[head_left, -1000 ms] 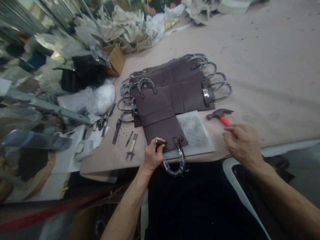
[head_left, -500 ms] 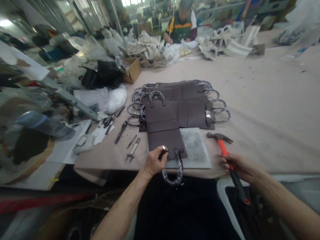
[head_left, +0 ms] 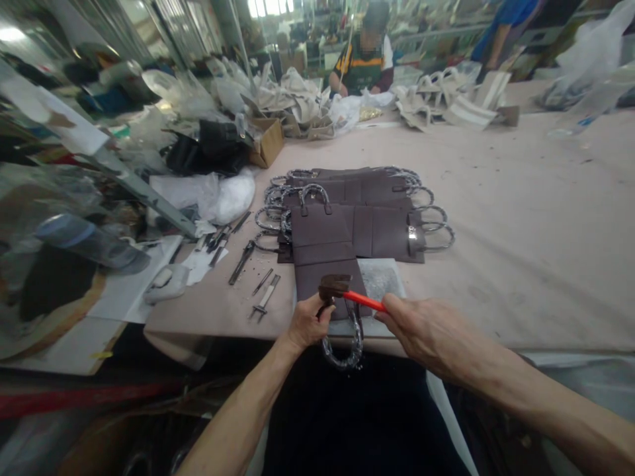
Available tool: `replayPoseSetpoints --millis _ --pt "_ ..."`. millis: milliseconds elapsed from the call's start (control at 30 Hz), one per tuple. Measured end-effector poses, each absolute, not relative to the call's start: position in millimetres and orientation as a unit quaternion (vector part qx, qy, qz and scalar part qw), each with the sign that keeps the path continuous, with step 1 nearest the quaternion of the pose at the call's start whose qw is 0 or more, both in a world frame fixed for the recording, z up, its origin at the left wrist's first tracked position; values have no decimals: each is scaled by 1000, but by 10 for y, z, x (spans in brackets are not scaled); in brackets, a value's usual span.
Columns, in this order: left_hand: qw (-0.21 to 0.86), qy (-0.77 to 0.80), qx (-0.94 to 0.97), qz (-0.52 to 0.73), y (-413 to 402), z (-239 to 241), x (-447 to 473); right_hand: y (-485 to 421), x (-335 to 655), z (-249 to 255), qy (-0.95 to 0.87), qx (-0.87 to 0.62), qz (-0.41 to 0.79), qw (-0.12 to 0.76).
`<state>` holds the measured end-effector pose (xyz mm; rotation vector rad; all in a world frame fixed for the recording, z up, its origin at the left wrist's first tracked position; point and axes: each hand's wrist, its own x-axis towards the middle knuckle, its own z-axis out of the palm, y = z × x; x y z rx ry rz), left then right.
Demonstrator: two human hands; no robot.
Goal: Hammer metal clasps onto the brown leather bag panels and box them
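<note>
A dark brown leather bag panel lies flat at the table's near edge, its plastic-wrapped handle hanging over the edge. My left hand is closed on a small metal punch standing on the panel's near end. My right hand grips a hammer with a red handle; its head sits right above the punch and my left fingers. A grey stone slab lies under the panel.
More brown panels with wrapped handles are stacked behind. Small hand tools lie to the left. Clutter of plastic bags, black bags and a cardboard box fills the left. A person sits at the far end.
My right hand picked the hammer up from the table on the right and swung it left; its head now rests over the punch. The left hand stayed put.
</note>
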<state>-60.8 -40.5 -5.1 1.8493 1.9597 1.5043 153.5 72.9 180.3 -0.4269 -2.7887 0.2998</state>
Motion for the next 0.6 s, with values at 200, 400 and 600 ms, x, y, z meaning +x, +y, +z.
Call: replayPoseSetpoints --millis 200,400,600 --pt "49 634 595 491 -419 -23 -619 635 1517 1910 -908 -210 114 344" --pt "43 631 598 493 -413 -52 -627 778 1680 1581 -941 -277 190 40" --pt "62 625 598 499 -428 -56 -625 1363 2111 1064 -786 -494 372 -8"
